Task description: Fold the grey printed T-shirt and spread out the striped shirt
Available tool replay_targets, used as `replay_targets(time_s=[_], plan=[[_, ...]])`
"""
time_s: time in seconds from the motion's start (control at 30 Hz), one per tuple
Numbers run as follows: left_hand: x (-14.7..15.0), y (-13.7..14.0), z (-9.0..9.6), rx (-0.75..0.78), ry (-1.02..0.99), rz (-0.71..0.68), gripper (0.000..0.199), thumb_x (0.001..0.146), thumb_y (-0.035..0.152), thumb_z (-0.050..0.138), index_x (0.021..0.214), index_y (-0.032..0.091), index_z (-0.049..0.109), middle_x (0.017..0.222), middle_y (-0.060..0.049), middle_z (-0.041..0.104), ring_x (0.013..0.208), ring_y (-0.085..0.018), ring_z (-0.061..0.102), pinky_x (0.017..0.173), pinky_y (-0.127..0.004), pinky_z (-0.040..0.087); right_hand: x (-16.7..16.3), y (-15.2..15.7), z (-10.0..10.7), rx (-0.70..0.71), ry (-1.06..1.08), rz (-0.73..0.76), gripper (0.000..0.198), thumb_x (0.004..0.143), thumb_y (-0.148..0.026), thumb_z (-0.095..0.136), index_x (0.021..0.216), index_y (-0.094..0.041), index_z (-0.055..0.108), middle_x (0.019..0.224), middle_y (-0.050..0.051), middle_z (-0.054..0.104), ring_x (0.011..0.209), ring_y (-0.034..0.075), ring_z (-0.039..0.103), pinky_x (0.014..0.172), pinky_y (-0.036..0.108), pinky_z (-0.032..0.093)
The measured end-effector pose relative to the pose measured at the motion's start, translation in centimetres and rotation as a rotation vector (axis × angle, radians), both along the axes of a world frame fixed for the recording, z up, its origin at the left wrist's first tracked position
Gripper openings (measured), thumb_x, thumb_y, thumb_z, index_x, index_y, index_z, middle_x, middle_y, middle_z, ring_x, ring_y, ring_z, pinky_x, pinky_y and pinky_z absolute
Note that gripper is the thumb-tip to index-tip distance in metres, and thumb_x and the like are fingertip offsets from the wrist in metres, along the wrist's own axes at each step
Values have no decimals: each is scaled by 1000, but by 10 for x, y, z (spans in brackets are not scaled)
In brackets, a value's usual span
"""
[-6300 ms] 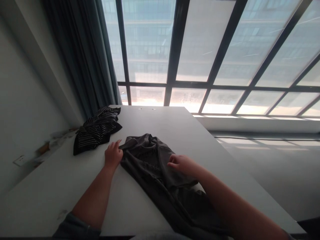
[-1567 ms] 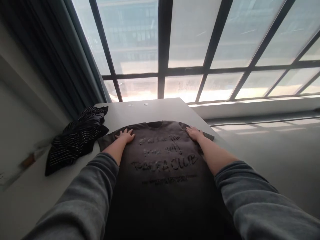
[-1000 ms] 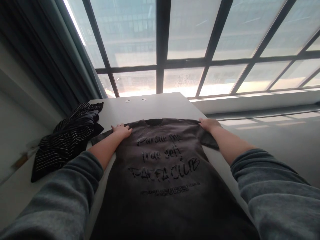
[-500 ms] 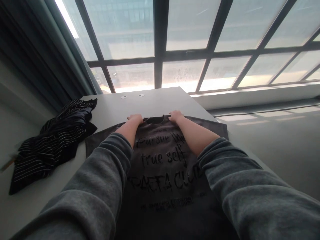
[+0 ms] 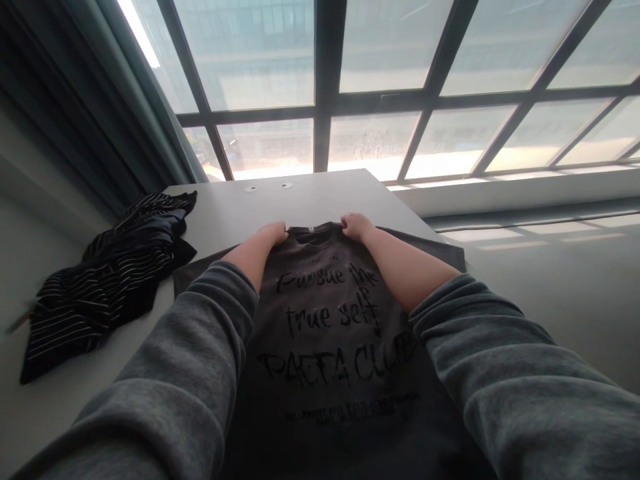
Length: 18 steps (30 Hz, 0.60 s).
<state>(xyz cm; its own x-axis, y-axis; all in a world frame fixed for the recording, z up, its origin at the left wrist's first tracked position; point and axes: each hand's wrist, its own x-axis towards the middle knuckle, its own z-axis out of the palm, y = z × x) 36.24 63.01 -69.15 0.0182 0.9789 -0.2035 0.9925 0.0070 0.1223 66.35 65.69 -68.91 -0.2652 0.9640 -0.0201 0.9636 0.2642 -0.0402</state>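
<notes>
A dark grey T-shirt (image 5: 330,333) with black lettering lies spread, front side up, its collar toward the window. My left hand (image 5: 273,233) is closed on the shirt's shoulder, just left of the collar. On the other side of the collar, my right hand (image 5: 354,225) grips the fabric in the same way. The neck opening shows a small pale label between the two hands. My forearms in pushed-up grey sleeves cover parts of the shirt's sides, and its lower end runs out of view.
White table (image 5: 330,197) beneath the shirt, with two small round white discs (image 5: 287,186) near its far edge. A crumpled heap of black striped clothing (image 5: 107,273) lies at the left. Beyond stand a large framed window (image 5: 265,60) and a dark curtain (image 5: 100,87).
Both hands have closed on the shirt beside the collar and raised it slightly. The neck opening now shows its label. The camera view has shifted a little.
</notes>
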Motion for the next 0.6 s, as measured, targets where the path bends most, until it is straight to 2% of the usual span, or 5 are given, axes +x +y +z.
replay_targets(time_s=[0.13,0.23,0.37,0.47,0.6], plan=[[8,-12,2,212,23,84,53,104,29,29,153,18,45,150,-20,54,138,-32,52,113,-47,42,-5,-2,-10,34,22,-37,48,95,-40,56,135,-15,65,145,16,53,136,28,49,121,42,45],[23,-24,-7,267,42,95,50,101,24,31,144,19,56,154,-20,50,144,-35,43,117,-54,34,-11,-7,-24,-14,24,-63,59,98,-50,53,147,-18,57,158,15,43,145,32,42,126,54,38],[42,-39,-23,208,28,103,51,102,34,33,138,14,62,146,-23,55,134,-34,53,113,-52,41,-13,-20,-40,-48,44,-78,64,107,-51,32,161,-20,41,169,12,30,158,30,28,133,61,20],[46,-51,-33,226,-5,89,59,103,47,30,146,17,56,157,-20,47,142,-33,47,116,-52,41,-11,-32,-44,71,88,-33,66,108,-48,29,166,-17,34,173,9,20,164,29,16,136,58,13],[40,-60,-39,210,-93,100,66,102,51,24,159,24,45,171,-9,33,156,-30,32,128,-58,27,-6,-37,-44,102,117,94,60,108,-40,27,156,-13,50,166,10,37,158,20,33,138,38,21]])
